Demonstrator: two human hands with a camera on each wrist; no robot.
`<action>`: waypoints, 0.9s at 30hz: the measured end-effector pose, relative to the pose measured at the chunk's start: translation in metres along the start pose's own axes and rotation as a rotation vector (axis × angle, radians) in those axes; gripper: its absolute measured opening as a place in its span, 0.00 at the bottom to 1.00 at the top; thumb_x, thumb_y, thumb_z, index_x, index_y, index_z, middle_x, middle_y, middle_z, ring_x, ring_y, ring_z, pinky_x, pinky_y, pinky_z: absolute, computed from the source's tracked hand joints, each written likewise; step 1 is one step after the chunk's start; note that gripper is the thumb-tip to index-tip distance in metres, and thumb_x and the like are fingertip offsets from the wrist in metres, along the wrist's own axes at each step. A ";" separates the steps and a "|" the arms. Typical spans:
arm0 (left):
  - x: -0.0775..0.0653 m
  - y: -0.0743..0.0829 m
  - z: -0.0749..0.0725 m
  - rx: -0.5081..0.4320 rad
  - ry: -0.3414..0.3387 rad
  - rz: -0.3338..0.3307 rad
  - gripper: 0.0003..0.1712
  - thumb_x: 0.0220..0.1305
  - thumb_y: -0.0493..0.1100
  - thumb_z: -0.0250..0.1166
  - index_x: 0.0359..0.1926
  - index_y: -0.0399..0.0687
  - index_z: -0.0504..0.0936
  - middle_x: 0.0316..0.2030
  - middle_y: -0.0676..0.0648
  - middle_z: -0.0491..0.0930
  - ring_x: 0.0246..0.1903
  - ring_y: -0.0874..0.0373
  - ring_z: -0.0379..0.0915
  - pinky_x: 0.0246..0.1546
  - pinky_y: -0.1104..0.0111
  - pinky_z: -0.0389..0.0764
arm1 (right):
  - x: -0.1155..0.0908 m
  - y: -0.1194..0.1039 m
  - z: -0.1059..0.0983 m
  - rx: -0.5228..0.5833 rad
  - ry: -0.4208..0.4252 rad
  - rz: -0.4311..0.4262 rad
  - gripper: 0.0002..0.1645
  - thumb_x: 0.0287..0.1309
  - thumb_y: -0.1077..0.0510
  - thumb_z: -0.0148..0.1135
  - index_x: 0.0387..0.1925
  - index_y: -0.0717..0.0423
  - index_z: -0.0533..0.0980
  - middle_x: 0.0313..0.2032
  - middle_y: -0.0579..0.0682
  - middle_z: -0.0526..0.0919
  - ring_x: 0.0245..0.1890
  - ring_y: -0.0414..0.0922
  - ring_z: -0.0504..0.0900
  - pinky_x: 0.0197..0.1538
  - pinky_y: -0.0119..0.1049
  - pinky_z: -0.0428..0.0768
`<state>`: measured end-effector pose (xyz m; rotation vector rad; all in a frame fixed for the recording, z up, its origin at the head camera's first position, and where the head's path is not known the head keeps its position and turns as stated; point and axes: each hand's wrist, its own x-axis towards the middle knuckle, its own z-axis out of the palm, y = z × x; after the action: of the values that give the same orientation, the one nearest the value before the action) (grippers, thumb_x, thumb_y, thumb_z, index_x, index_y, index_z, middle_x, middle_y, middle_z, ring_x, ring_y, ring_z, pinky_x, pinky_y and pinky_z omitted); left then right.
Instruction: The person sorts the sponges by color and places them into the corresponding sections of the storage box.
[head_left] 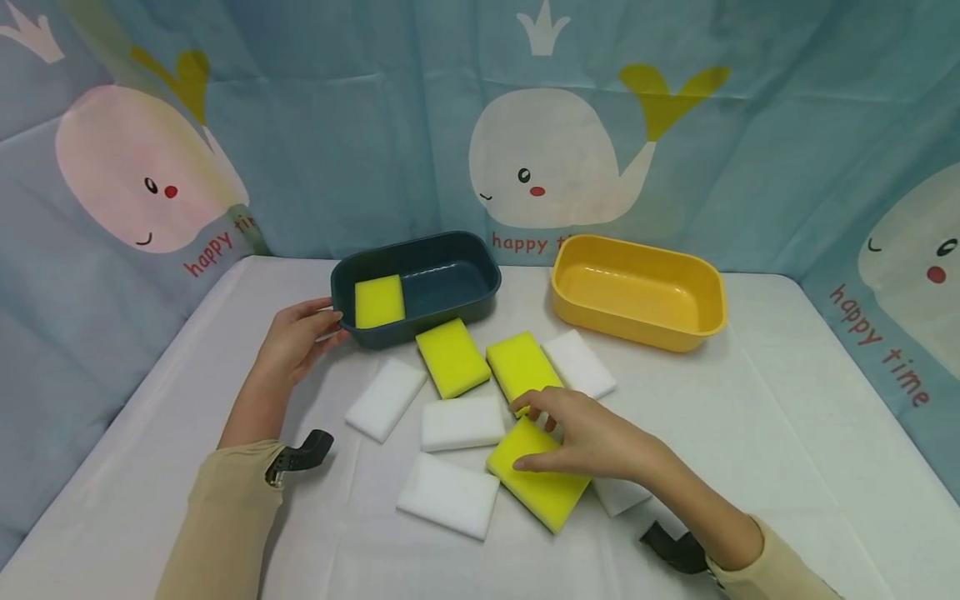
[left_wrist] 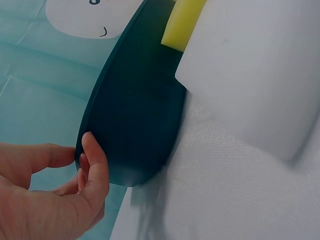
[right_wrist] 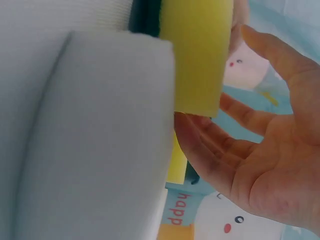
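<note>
My left hand is at the left end of a dark teal bin, its fingertips pinching the rim; the left wrist view shows fingers on both sides of the bin's edge. A yellow sponge lies inside that bin. Over another yellow sponge hovers my right hand, thumb and fingers spread apart. From the right wrist, this sponge shows between the parted thumb and fingers, with a white sponge close by.
Two more yellow sponges lie below the bins. Several white sponges are scattered around them, one partly under the right hand's wrist. A yellow bin stands at the back right, before a whale-print curtain.
</note>
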<state>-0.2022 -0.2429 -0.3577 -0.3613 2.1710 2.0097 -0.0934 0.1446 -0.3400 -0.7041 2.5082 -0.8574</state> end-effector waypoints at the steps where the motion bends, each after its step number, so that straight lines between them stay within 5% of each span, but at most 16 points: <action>1: 0.000 0.000 0.000 0.001 0.001 -0.001 0.36 0.82 0.40 0.54 0.83 0.35 0.53 0.55 0.47 0.69 0.42 0.66 0.75 0.43 0.79 0.85 | 0.000 0.000 0.001 0.000 -0.007 0.002 0.36 0.56 0.43 0.81 0.62 0.52 0.79 0.50 0.48 0.83 0.48 0.45 0.79 0.49 0.39 0.82; 10: -0.001 0.001 0.000 0.008 -0.003 0.003 0.36 0.82 0.39 0.53 0.82 0.33 0.53 0.55 0.47 0.69 0.43 0.65 0.75 0.44 0.80 0.85 | 0.001 -0.001 0.007 -0.004 -0.065 0.056 0.41 0.51 0.44 0.84 0.64 0.50 0.77 0.54 0.50 0.81 0.52 0.47 0.76 0.58 0.49 0.80; 27: 0.000 0.001 0.001 -0.011 -0.004 0.006 0.36 0.82 0.39 0.54 0.82 0.32 0.53 0.53 0.47 0.69 0.40 0.66 0.77 0.41 0.80 0.85 | -0.004 -0.005 0.013 -0.085 -0.070 0.034 0.43 0.44 0.42 0.87 0.60 0.47 0.76 0.48 0.46 0.75 0.45 0.44 0.75 0.52 0.44 0.79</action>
<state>-0.2024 -0.2422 -0.3567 -0.3518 2.1617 2.0245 -0.0822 0.1372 -0.3457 -0.7046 2.4986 -0.7065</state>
